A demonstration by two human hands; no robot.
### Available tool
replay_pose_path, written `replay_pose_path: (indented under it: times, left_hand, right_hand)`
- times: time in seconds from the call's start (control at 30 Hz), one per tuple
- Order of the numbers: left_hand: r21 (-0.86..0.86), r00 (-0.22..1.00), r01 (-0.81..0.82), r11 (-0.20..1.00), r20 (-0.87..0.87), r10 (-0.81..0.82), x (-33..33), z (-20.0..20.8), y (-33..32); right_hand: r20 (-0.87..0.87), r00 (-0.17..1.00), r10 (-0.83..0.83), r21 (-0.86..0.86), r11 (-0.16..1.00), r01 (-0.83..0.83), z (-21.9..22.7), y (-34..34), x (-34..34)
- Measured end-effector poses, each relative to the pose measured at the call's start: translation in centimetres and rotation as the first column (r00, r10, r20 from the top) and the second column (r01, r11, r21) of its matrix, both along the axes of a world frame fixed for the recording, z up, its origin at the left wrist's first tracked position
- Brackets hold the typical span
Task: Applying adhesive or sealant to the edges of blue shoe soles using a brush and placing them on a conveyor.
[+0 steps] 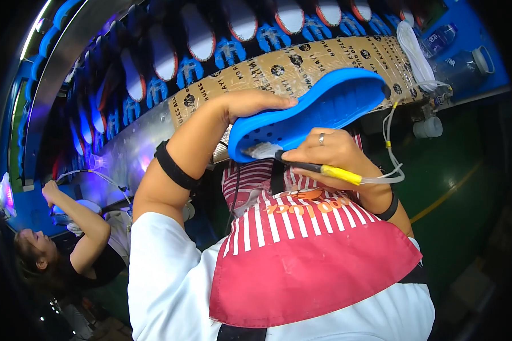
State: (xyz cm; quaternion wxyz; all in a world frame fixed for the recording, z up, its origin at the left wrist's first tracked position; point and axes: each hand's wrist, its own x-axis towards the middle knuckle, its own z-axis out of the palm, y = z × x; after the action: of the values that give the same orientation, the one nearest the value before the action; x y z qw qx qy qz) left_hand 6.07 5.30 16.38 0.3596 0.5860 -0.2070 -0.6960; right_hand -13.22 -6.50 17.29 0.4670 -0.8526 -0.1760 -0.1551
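My left hand [253,104] grips a bright blue foam clog [341,96] by its near left part, the thumb lying along the upper edge. The clog is tilted so that its hollow inside faces me, and small holes show at its left end. In my right hand [334,149] is a brush [307,166] with a black and yellow handle, held like a pen. Its pale bristles touch the inside of the clog at the left end. A thin clear tube [389,175] runs from the handle's end. My left fingers are hidden behind the clog.
Behind the clog lies a cardboard-covered surface [210,94]. Beyond it, a rack holds several white soles [201,37] and blue shoe parts [229,52]. At right are a white bundle [413,54] and a clear jug [466,71]. Another person [91,238] works at left.
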Motion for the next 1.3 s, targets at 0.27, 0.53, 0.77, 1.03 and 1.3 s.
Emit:
replay_pose_path:
  times: [0.27,0.53,0.77,1.03,1.3]
  left_hand:
    - [0.083,0.996,0.07,0.994,0.049,-0.075,1.4,-1.1,1.2]
    - [0.196,0.982,0.067,0.978,0.161,-0.099,2.3,-0.2,2.7]
    - [0.045,0.918,-0.364,0.93,-0.156,0.366,1.9,-3.9,4.5]
    - [-0.452,0.469,-0.871,0.192,-0.652,0.595,-1.6,-6.4,4.4]
    - [0.003,0.201,-0.938,0.348,-0.81,0.55,-6.0,-8.3,6.6]
  right_hand:
    - [0.024,1.0,0.001,0.018,1.0,-0.001,-0.1,0.3,-0.2]
    - [-0.062,0.995,0.073,0.006,0.997,-0.073,0.2,-0.3,-0.8]
    - [-0.071,0.997,-0.038,0.03,0.999,0.041,-1.1,-1.1,-1.1]
    - [-0.143,0.96,-0.239,0.182,0.948,0.263,-0.6,-2.6,-1.9]
    - [-0.372,0.901,-0.222,0.482,0.784,0.391,-1.5,-2.6,-2.7]
